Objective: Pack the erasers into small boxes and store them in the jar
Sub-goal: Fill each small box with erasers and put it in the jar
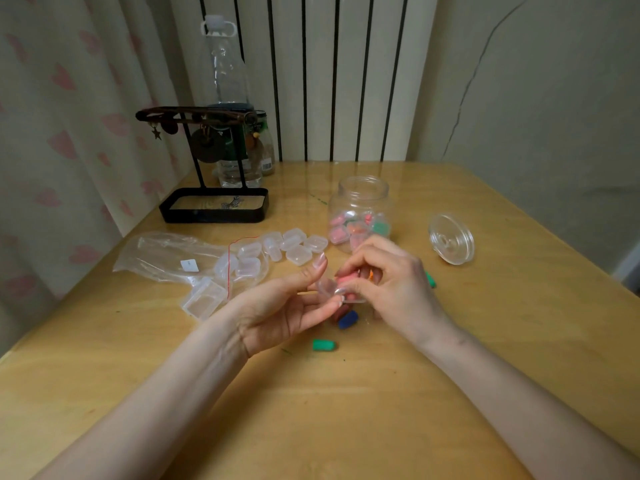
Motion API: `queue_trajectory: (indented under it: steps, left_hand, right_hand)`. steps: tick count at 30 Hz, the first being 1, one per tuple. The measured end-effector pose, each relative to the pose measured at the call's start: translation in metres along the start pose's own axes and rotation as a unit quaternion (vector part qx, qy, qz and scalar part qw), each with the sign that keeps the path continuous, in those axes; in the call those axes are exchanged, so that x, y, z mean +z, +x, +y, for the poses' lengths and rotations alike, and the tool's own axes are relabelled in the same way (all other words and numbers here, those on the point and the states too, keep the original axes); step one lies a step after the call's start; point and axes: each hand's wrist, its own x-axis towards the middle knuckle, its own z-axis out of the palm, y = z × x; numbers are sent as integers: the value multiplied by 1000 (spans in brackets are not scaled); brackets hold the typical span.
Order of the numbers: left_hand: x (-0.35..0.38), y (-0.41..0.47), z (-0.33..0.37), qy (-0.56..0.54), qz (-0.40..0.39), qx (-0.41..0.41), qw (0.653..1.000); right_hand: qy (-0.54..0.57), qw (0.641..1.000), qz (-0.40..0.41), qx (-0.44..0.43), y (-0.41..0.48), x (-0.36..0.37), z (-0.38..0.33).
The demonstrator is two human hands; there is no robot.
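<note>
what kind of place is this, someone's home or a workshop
Most likely a room in a home, perhaps a bedroom corner: a heart-print curtain, a wall radiator, and a jewellery stand on a wooden table.

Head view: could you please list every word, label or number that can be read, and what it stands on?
None can be read.
Barcode sticker on the small bottle: digits too small.
Green label on the tall bottle: print blurred.
White sticker on the plastic bag: mark too small.

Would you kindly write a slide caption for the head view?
Left hand holds a small clear box while the right hand fits a pink eraser into it, near the open jar.
</note>
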Motion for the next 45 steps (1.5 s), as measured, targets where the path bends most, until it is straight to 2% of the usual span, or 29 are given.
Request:
queue_trajectory:
  steps: [4,11,13,16,18,28,31,34,37,40,45]
  left_hand:
    - [-2,0,3,-29,15,-16,999]
    - [-2,-1,4,-50,18,-30,998]
    - [-1,0,4,-51,25,-33,998]
    - [-1,0,1,-52,22,-42,998]
    - [1,0,1,-52,21,-52,997]
    - [-1,-1,3,-74,15,-56,996]
    - [1,-2,1,-101,13,-47,994]
    - [1,0,1,-113,3,-32,993]
    - [-2,2,2,-103,-18,-19,994]
    - [-3,1,2,-99,-35,-19,994]
    - [-1,-1,2,-96,-36,-16,995]
  right_hand:
    - [-18,1000,-3,-13,2,-4,2]
    - [53,991,-106,68,2,-15,1]
    - [33,995,-86,49,2,-13,2]
    - [-25,998,-39,-36,0,-9,1]
    - [-46,996,-36,-66,0,-8,1]
    - [-86,993,-18,-74,0,-10,-3]
    - [-87,992,29,-81,-1,-4,-4]
    - [-80,991,87,-56,-4,4,-8]
    - [-76,991,105,-22,-6,7,-11]
    - [-79,993,87,8,-4,3,-10]
    - [10,997,36,72,-1,-7,-7]
